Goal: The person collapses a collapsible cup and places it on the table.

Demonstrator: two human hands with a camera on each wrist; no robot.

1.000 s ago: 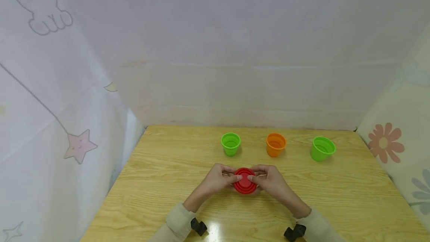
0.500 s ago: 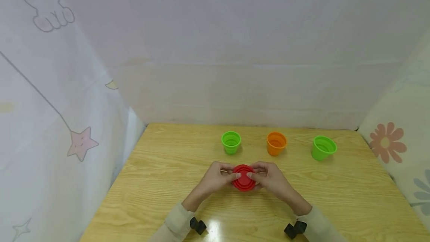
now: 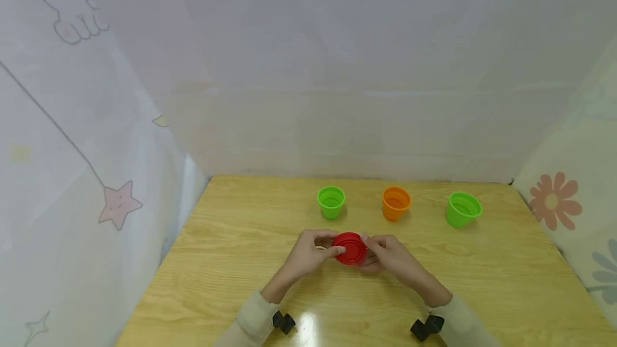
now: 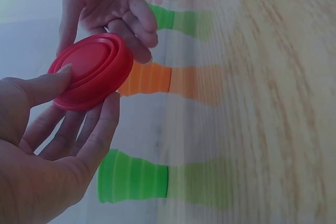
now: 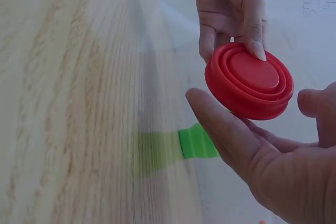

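My left hand pinches a red collapsible cup, folded flat into a ringed disc. In the left wrist view its thumb presses the disc's round centre face and its fingers lie under the rim. Beside the disc's right edge is my right hand. In the right wrist view the fingers of that hand are extended close below the disc, and its thumb stands apart from the rim. The red cup is tilted and held up above the table.
Three expanded collapsible cups stand in a row toward the table's back: a green cup, an orange cup and another green cup. The wooden table meets printed cloth walls behind and at both sides.
The right thumb has moved off the red cup's centre to beyond its right edge, and the right fingers have loosened. The disc has tilted; the left hand keeps its pinch.
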